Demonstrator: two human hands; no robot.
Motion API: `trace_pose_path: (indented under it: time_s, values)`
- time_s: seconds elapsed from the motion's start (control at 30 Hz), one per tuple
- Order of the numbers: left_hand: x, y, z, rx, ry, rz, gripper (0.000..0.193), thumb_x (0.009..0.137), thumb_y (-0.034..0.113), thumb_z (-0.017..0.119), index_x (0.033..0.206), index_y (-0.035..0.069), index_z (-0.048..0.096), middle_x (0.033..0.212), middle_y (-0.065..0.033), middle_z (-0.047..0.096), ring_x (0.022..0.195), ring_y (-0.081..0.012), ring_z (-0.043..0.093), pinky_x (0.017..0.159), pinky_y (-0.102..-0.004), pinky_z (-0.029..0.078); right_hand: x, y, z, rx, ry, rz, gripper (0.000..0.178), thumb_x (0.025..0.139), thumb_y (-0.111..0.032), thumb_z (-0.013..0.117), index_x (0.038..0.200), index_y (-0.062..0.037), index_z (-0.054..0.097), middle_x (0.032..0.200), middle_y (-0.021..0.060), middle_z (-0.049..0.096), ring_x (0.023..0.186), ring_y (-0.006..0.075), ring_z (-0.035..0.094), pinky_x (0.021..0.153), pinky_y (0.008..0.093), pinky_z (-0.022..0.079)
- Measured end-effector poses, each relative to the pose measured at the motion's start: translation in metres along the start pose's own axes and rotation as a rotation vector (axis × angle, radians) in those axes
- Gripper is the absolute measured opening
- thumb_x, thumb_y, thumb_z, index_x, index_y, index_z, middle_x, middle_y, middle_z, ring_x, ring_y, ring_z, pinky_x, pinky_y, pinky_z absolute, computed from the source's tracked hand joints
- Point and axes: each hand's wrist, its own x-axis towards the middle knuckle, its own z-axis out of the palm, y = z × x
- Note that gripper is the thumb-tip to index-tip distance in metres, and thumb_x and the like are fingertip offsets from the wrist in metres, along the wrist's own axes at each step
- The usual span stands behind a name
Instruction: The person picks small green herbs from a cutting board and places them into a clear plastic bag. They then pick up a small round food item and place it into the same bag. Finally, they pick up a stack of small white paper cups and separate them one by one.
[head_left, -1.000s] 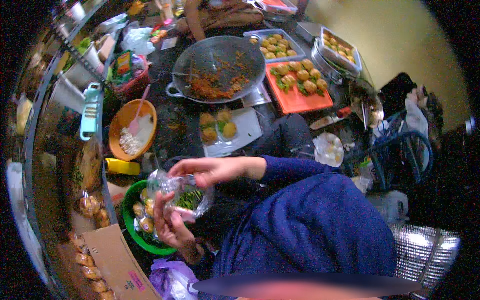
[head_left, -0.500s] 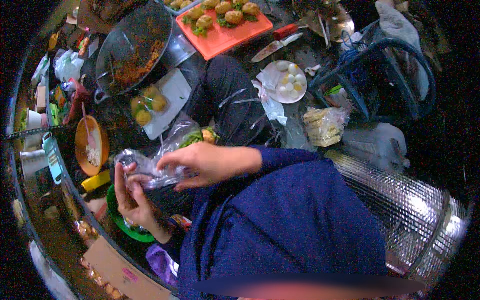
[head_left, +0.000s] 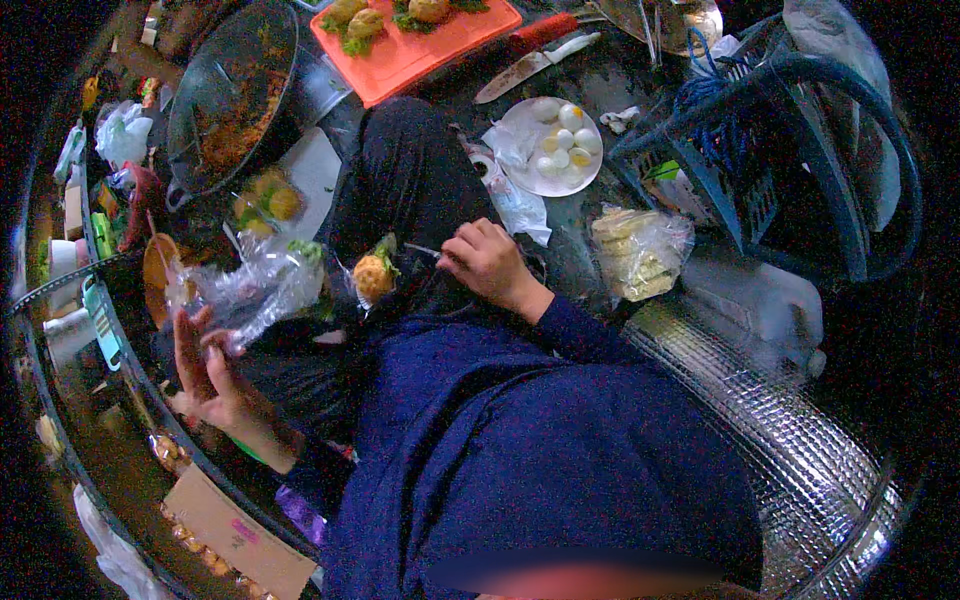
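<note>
My left hand [head_left: 205, 370] is raised at the lower left and grips the neck of a crumpled clear plastic bag [head_left: 250, 290] with a bit of green leaf in it. My right hand [head_left: 490, 262] rests on my dark-trousered lap [head_left: 400, 170], fingers curled, with a thin pale strand [head_left: 422, 249] sticking out from its fingertips. Just left of that hand, a round fried ball topped with green leaf [head_left: 372, 275] lies on the lap in clear wrap. My blue sleeve covers the right forearm.
A dark wok [head_left: 235, 90] with reddish food sits at the top left. An orange tray [head_left: 400, 55] holds fried balls. Nearby are a knife [head_left: 535, 60], a white plate of eggs [head_left: 555, 145], a bag of pale slices [head_left: 640, 250], a blue chair [head_left: 790, 150] and a cardboard box [head_left: 235, 530].
My right hand has left the plastic bag and moved right onto my lap. The left hand still holds the bag, now alone. The view has swung toward the right.
</note>
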Motion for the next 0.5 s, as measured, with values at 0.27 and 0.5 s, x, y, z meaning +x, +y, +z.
trace_pose_path:
  time_s: [0.27,0.5]
  values:
    - [0.024,-0.015,-0.001,-0.246,0.053,-0.005,0.047,0.088,0.003,0.051,0.135,-0.003,0.046,0.122,-0.0193,0.057,0.087,-0.0144,0.059,0.077,-0.0243,0.047,-0.045,0.044,-0.039,-0.178,-0.071,0.753,0.022,0.085,-0.024,0.065,0.096,-0.0057,0.061,0.092,0.0151,0.064,0.086,0.0328,0.061,0.072,0.0431,0.048]
    - [0.01,-0.034,-0.026,-0.095,0.091,0.027,0.045,0.088,0.001,0.049,0.133,0.0,0.049,0.119,-0.0184,0.06,0.086,-0.0128,0.059,0.077,-0.0234,0.047,0.012,-0.011,-0.07,-0.411,0.039,0.425,0.016,0.075,-0.014,0.068,0.089,-0.0067,0.064,0.099,0.0132,0.059,0.096,0.0324,0.056,0.081,0.0423,0.047]
